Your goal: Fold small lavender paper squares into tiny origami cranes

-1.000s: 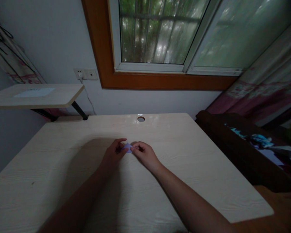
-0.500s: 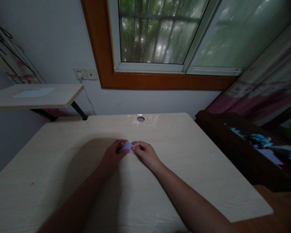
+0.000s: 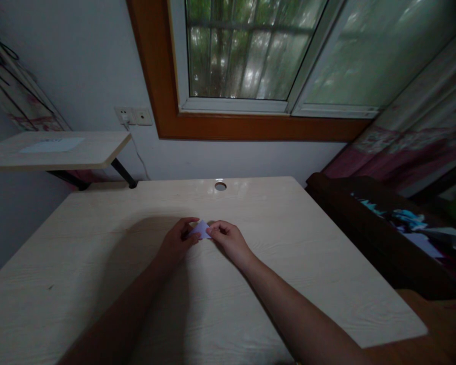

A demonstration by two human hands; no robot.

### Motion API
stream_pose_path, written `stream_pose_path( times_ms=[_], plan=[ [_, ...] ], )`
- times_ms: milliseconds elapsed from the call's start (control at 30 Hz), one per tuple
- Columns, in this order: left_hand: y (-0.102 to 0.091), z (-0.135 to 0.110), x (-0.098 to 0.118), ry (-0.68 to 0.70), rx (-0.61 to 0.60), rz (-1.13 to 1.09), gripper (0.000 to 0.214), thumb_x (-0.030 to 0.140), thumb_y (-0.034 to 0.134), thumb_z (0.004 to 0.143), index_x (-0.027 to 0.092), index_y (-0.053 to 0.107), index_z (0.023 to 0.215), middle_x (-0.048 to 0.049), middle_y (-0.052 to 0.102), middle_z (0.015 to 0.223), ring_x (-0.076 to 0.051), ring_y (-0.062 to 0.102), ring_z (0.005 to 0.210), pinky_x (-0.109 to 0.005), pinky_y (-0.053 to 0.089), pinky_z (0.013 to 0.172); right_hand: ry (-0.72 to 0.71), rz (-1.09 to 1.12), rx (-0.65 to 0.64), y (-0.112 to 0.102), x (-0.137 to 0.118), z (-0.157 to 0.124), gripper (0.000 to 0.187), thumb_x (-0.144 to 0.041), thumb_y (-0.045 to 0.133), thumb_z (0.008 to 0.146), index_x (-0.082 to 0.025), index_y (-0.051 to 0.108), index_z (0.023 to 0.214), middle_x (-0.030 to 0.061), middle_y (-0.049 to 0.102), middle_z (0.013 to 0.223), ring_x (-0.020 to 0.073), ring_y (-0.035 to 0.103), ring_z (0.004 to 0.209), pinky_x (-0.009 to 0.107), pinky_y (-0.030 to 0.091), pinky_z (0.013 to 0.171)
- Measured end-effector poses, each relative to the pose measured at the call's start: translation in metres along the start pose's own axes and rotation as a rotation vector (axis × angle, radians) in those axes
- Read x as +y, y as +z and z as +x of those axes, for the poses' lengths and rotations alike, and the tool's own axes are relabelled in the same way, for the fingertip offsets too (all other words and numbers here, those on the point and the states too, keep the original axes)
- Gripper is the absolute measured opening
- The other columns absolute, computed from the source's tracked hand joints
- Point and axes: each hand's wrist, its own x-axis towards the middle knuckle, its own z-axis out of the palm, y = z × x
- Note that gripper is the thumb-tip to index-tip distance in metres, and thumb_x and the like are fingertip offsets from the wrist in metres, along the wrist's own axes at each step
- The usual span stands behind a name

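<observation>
Between my two hands is a small piece of folded lavender paper (image 3: 201, 229), its upper corner pointing away from me. My left hand (image 3: 178, 238) grips the paper's left side, thumb in front and fingers curled behind. On the other side my right hand (image 3: 230, 239) pinches the right corner between thumb and fingers. Both hands are low over the pale wood-grain desk (image 3: 289, 263). The fingers hide the paper's left and right ends, so I cannot make out its full shape.
A round cable hole (image 3: 220, 186) sits near the desk's back edge. At the left stands a raised shelf (image 3: 102, 152) with a paper sheet (image 3: 53, 145) on it. Right of the desk is a dark wooden piece of furniture (image 3: 342, 203) bearing blue items. A window (image 3: 251, 61) is behind.
Hardly anything differs. The paper has tilted very slightly between my fingers, and both hands keep their hold in nearly the same place.
</observation>
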Motion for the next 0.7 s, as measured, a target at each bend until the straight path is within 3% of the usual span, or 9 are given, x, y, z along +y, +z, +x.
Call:
stream_pose_path(
  times_ms=[267,433,700],
  plan=[
    [0.001,-0.002,0.002,-0.006,0.011,0.09,0.043,0.034,0.067,0.079,0.021,0.057,0.119,0.0008,0.06,0.08,-0.015,0.06,0.074,-0.026,0.047,0.068,-0.02,-0.079,-0.003,0.002,-0.005,-0.003,0.03,-0.047,0.07,0.081,-0.017,0.067,0.078,0.0006,0.06,0.07,0.0162,0.052,0.063,0.025,0.039,0.06],
    [0.002,-0.002,0.0,0.012,0.053,0.119,0.043,0.032,0.067,0.079,0.02,0.057,0.119,-0.0008,0.062,0.085,-0.016,0.061,0.078,-0.027,0.048,0.072,-0.047,-0.136,-0.017,0.004,-0.002,-0.003,0.026,-0.042,0.073,0.08,-0.018,0.066,0.088,0.0004,0.062,0.078,0.0171,0.055,0.07,0.025,0.042,0.064],
    [0.005,-0.006,0.012,0.073,0.095,0.358,0.04,0.027,0.063,0.081,0.022,0.058,0.12,0.0001,0.064,0.087,-0.015,0.062,0.078,-0.026,0.048,0.074,-0.093,-0.166,-0.033,0.006,0.002,-0.002,0.023,-0.031,0.073,0.076,-0.019,0.064,0.093,-0.0007,0.062,0.08,0.0174,0.056,0.075,0.025,0.043,0.068]
  ],
)
